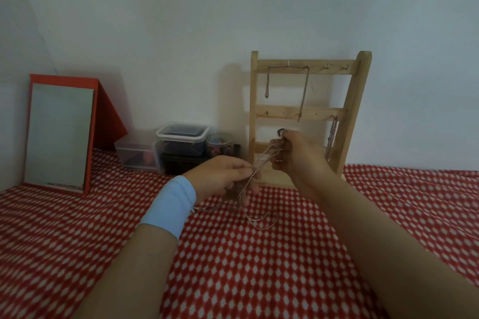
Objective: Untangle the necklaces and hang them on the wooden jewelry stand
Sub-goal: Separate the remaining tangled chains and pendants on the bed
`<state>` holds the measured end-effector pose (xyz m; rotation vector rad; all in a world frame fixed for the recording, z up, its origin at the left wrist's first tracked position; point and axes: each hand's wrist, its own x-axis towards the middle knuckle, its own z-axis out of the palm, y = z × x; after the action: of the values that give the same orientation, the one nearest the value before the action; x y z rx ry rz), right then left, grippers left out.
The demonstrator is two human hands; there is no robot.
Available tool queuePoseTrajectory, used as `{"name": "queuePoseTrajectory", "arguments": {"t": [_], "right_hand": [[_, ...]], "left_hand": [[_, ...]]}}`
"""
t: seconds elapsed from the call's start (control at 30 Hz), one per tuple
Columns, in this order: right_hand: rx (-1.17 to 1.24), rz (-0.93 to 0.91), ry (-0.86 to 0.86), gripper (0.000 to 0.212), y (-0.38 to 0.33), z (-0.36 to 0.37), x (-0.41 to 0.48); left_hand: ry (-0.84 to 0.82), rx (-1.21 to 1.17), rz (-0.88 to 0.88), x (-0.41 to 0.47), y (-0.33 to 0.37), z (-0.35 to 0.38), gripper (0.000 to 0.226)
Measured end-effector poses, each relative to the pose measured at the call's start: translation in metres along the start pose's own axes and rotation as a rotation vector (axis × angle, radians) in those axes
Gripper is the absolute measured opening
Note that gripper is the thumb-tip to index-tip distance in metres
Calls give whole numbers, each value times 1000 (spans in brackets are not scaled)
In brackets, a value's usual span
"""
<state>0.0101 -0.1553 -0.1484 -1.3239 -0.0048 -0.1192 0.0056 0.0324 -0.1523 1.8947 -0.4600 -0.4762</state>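
Observation:
A wooden jewelry stand (352,111) leans against the wall at centre right. One chain (303,90) hangs from hooks on its top rail, and another chain (331,134) hangs at the right of the middle rail. In front of the stand, my left hand (223,173) and my right hand (295,153) pinch a thin tangled necklace (255,171) stretched between them. Its loose end (259,223) trails down onto the red patterned cloth (259,267). My right hand is higher, close to the stand's lower rails. A blue band wraps my left wrist.
A red-framed mirror (59,132) leans at the far left. Clear plastic boxes (181,137) and a small round tin (220,142) sit against the wall, left of the stand. The wall is close behind everything.

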Motion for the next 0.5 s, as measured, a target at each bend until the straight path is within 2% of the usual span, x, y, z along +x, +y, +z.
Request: {"name": "queuePoseTrajectory", "arguments": {"t": [0.07,0.17,0.27,0.37,0.5], "right_hand": [[88,37,-22,27,-5,-1,-1],[189,31,-29,36,-11,2,-7],[230,7,-12,34,-15,0,-7],[183,0,-33,23,-14,-5,-4],[-101,-2,-115,23,-12,-7,-4]], "left_hand": [[-7,68,-33,-4,2,-4,26],[-32,150,-181,-8,0,-9,26],[14,265,-325,-9,3,-13,27],[105,557,-298,-13,8,-25,25],[274,637,-196,-19,10,-41,19]]}}
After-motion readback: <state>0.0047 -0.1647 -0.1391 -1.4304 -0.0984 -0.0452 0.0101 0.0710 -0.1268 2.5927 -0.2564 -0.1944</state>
